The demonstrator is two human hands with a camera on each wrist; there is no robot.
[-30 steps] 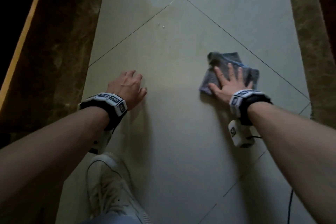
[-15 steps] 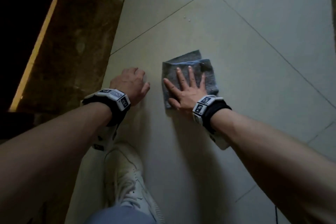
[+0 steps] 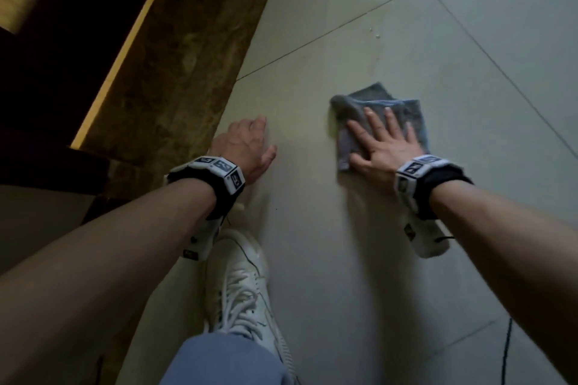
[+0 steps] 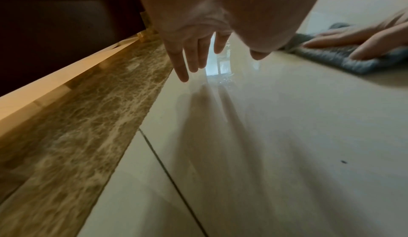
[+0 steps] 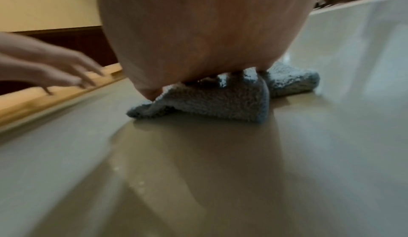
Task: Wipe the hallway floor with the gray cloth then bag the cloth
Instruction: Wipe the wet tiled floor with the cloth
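Note:
The gray cloth lies folded and a bit bunched on the pale tiled hallway floor. My right hand presses flat on it with fingers spread and straight. From the right wrist view the cloth shows under the palm, its near edge lifted in a fold. My left hand rests on the floor left of the cloth, fingers loosely extended, fingertips touching the tile. From the left wrist view the cloth lies at the right under the other hand. No bag is in view.
A brown marbled border strip runs along the left of the floor, with a light wooden edge and dark woodwork beyond. My white sneaker and blue trouser leg sit near the bottom. Small white specks lie ahead.
My right hand slid the cloth left toward the left hand, then back right a little. The left hand stayed planted on the floor. The head view drifted right.

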